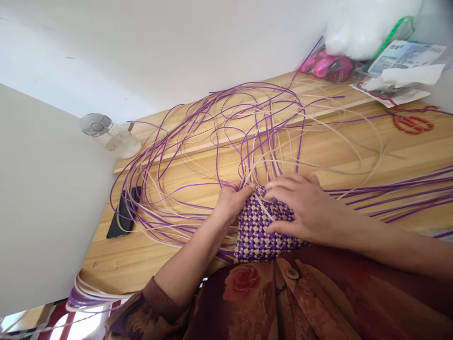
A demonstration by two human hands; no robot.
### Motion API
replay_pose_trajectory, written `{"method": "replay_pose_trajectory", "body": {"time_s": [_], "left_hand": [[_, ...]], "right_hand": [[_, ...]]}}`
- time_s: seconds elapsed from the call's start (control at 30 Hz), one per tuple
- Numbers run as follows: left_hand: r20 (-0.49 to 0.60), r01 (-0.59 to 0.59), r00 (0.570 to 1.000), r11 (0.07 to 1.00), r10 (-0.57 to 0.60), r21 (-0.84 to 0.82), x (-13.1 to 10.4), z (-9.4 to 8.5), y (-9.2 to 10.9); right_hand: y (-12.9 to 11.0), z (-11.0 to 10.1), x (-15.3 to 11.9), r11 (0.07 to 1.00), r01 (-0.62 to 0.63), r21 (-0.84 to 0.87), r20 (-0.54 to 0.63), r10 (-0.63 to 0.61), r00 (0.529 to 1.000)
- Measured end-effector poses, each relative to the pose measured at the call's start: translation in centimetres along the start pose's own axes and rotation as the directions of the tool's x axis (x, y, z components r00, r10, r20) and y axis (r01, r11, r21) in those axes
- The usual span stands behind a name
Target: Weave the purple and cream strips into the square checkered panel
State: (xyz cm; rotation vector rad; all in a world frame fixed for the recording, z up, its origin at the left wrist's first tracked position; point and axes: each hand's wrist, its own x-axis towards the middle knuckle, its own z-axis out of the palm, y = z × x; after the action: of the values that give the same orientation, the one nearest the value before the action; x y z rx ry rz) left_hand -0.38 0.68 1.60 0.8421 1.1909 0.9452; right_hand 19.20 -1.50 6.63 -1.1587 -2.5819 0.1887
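A woven piece (262,236) in a purple and beige check lies at the table's near edge, against the patterned shirt. Long purple and beige strands (226,127) fan out from it over the table. At its upper left corner my left hand (231,200) is closed, thumb and fingers pinching the weave edge and strands. My right hand (304,205) rests over the right part of the piece, its fingers spread, thumb apart from the fingertips. A short beige strand end crosses the weave between the two hands.
A black phone (123,212) lies at the left under loose strands. Behind it stands a clear plastic bottle (113,134). Orange-handled scissors (414,123) lie at the right, below packets (403,59) and a bag with pink material (329,66). A wall borders the table's back.
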Motion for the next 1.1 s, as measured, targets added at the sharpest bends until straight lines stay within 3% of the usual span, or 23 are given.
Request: {"method": "replay_pose_trajectory", "body": {"time_s": [0.23, 0.33, 0.47, 0.63, 0.7, 0.77, 0.87, 0.9, 0.93, 1.0, 1.1], "left_hand": [[-0.011, 0.018, 1.0, 0.994, -0.019, -0.112, 0.2, 0.3, -0.6], [-0.022, -0.023, 1.0, 0.994, 0.021, -0.108, 0.4, 0.0, -1.4], [0.029, -0.09, 0.995, 0.995, 0.091, -0.039, 0.5, -0.6, -1.9], [0.073, -0.114, 0.991, 0.993, 0.116, -0.036, 0.2, -0.8, -1.7], [0.078, -0.101, 0.991, 0.994, 0.105, -0.049, 0.1, -0.7, -1.5], [0.079, -0.093, 0.992, 0.994, 0.098, -0.063, 0.1, -0.7, -1.5], [0.072, -0.097, 0.992, 0.993, 0.102, -0.071, 0.1, -0.7, -1.5], [0.07, -0.097, 0.992, 0.993, 0.101, -0.065, 0.1, -0.7, -1.5], [0.068, -0.094, 0.993, 0.994, 0.097, -0.055, 0.2, -0.7, -1.6], [0.068, -0.088, 0.994, 0.995, 0.09, -0.036, 0.2, -0.7, -1.6], [0.058, -0.092, 0.994, 0.995, 0.094, -0.038, 0.2, -0.6, -1.6]], "right_hand": [[1.1, 0.0, 0.7, 0.98, 0.156, -0.12, -0.169, -0.175, 0.97], [1.9, -0.4, 1.2, 0.973, 0.23, -0.022, -0.069, -0.23, 0.971], [2.4, -1.7, 2.6, 0.969, 0.157, 0.193, 0.109, -0.18, 0.978], [3.1, -2.8, 5.6, 0.958, 0.155, 0.242, 0.118, -0.188, 0.975], [3.2, -3.2, 6.4, 0.955, 0.169, 0.246, 0.182, -0.216, 0.959], [3.1, -3.8, 6.8, 0.944, 0.16, 0.287, 0.348, -0.259, 0.901], [3.0, -4.6, 7.2, 0.911, 0.088, 0.403, 0.599, -0.335, 0.727], [3.1, -4.7, 7.4, 0.907, 0.049, 0.418, 0.644, -0.334, 0.688], [3.3, -4.5, 7.7, 0.911, 0.013, 0.412, 0.663, -0.31, 0.682], [3.9, -3.6, 8.4, 0.934, -0.035, 0.355, 0.632, -0.212, 0.745], [4.8, -1.7, 9.4, 0.966, -0.054, 0.254, 0.494, -0.081, 0.866]]}}
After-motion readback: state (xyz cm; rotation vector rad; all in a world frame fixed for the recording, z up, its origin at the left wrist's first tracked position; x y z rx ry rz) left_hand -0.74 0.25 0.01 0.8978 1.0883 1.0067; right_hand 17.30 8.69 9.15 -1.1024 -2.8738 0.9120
